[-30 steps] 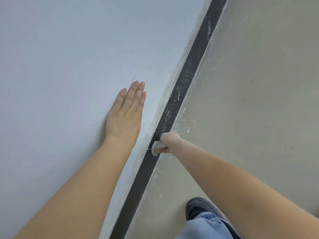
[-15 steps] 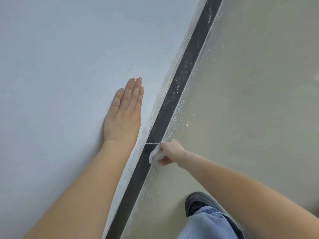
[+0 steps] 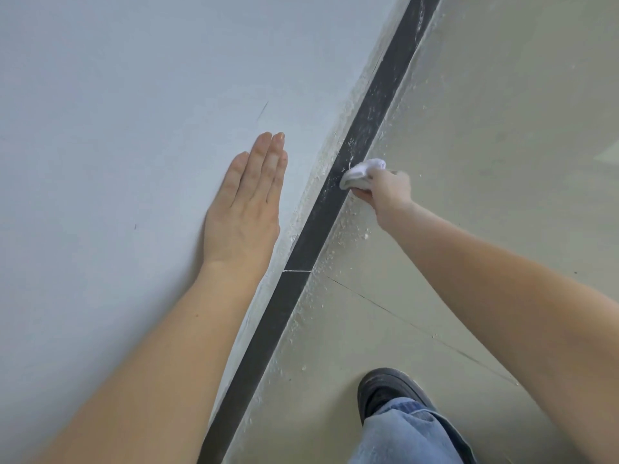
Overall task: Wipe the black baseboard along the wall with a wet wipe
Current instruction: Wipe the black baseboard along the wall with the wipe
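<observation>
Right grip (image 3: 385, 190) is closed tight on the wet wipe (image 3: 361, 170). The fingers curl round it, so the wipe is a small white ball. The grip pushes the wipe onto the black baseboard (image 3: 301, 249). That strip runs in a long line past the grip, where the wall (image 3: 134, 128) meets the floor (image 3: 502, 162). I think the wipe is bunched up so it fits the thin strip and can rub hard.

Left grip (image 3: 248, 209) is across the baseboard from the right grip, up on the wall. It holds nothing. Its fingers are straight and close together, and the palm lies flat on the wall. I think it keeps the person steady while they bend down low.

Ahead of the right grip the baseboard has white dust on it. Behind the grip it looks darker and cleaner, so the part ahead seems left to do. Little white crumbs (image 3: 355, 229) lie on the floor just beside the right grip.

Count: two grips, one wipe, and one baseboard with one thin white line (image 3: 297, 271) across it. One black shoe (image 3: 388, 393) and one blue jeans leg (image 3: 412, 433) are well behind the right grip.
</observation>
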`<state>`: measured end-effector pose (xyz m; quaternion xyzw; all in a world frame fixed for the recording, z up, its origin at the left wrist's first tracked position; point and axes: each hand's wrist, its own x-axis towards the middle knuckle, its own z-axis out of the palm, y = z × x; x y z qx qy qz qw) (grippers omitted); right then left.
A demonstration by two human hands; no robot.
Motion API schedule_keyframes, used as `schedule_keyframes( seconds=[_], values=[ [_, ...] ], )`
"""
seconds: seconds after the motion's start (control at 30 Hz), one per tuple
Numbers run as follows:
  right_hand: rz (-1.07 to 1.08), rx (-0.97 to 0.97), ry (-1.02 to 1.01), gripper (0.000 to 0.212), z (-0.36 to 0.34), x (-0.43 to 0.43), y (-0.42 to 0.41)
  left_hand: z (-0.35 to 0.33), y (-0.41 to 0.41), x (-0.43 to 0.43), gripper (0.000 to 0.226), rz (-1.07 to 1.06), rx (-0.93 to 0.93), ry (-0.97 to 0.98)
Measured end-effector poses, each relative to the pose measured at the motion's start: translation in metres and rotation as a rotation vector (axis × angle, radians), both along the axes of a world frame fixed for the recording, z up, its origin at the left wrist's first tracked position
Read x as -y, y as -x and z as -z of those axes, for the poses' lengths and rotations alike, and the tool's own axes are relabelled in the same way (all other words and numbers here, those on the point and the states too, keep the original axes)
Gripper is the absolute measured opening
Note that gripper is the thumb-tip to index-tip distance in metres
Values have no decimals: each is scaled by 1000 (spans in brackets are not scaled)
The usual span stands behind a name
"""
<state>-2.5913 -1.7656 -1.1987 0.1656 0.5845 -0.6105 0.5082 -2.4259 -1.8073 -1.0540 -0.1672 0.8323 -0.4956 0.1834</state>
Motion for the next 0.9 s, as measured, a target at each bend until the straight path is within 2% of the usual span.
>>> schedule_keyframes(
  seconds=[0.03,0.07,0.17,0.3,0.4,0.53,0.63,0.73,0.83,0.9],
  values=[
    [29,-50,-15,15,-2,-6,-2,0,0,0,80,0,-3,2],
    [14,-91,-22,17,-5,-13,-8,0,1,0,80,-3,-8,-2],
    [-189,-103,-20,29,-6,-39,-58,1,2,-1,82,-18,-17,-3],
    [-560,209,74,21,-14,-62,-121,2,1,-3,82,-23,-29,-10],
    [-573,361,191,15,-34,-50,-126,2,2,-1,83,-32,-48,-23],
    [-657,171,214,22,-48,-23,-78,3,2,-1,84,-34,-54,-26],
    [-496,192,196,19,-54,-13,-42,1,2,-3,83,-33,-48,-26],
    [-189,234,215,18,-55,-3,-10,-4,8,-6,84,-76,-91,-70],
    [108,195,266,18,-52,-3,24,-7,19,-8,80,-148,-124,-138],
    [154,139,186,20,-47,-9,34,-6,30,-5,74,-147,-89,-168]
  ],
)
